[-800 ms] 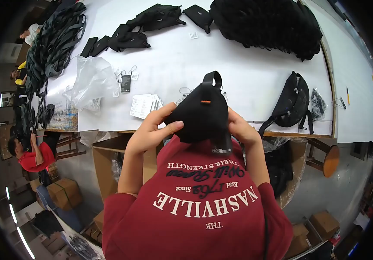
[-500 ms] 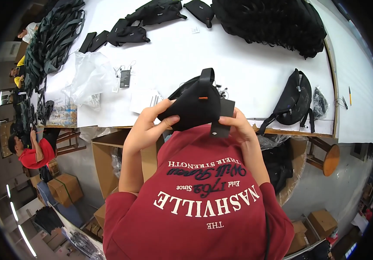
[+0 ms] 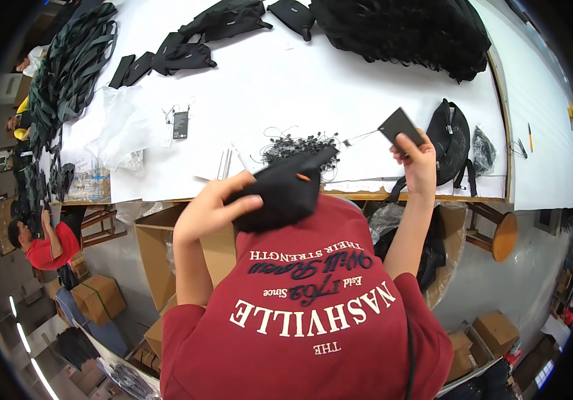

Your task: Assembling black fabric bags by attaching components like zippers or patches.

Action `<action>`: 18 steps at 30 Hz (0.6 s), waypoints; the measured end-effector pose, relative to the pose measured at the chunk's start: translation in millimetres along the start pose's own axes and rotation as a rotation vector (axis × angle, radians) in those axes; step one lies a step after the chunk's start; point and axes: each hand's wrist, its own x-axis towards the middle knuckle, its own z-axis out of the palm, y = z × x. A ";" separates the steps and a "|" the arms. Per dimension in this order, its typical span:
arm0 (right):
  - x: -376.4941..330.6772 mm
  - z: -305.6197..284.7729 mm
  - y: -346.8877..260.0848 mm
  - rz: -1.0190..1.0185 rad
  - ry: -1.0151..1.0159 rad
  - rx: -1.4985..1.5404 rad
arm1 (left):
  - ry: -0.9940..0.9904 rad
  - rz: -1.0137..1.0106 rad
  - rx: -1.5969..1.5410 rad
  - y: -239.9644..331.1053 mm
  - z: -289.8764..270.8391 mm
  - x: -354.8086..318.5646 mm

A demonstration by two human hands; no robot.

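Note:
In front of my chest, my left hand (image 3: 218, 205) grips a small black fabric bag (image 3: 281, 199) with an orange tab, thumb on top and fingers behind it. The bag is blurred by motion. Off to the right and higher, my right hand (image 3: 414, 159) pinches a black hang tag (image 3: 401, 125) between thumb and fingers. A thin cord with a small black clip trails from the tag toward the left. Just beyond the bag, a heap of black tag cords (image 3: 296, 148) lies on the white table (image 3: 246, 87).
A black waist bag (image 3: 448, 143) lies at right beside a clear plastic packet (image 3: 484, 152). Black bags (image 3: 223, 23), a large dark pile (image 3: 403, 33) and straps (image 3: 76, 67) line the far side. Plastic wrap (image 3: 120, 127) sits at left. A person in red (image 3: 50, 247) is beyond it.
My right hand has moved right and up with the hang tag, away from the bag. My left hand has drawn the bag nearer and tilted it, uncovering the heap of cords.

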 end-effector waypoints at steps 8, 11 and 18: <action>-26.8 80.8 28.2 0.515 0.059 0.769 | -0.339 0.129 0.038 35.4 13.8 0.0; -26.2 98.2 36.5 0.619 0.102 0.654 | -0.343 0.151 0.090 38.3 13.5 2.1; -26.6 109.9 38.2 0.286 0.139 0.295 | -0.291 0.159 0.095 34.6 13.8 -1.4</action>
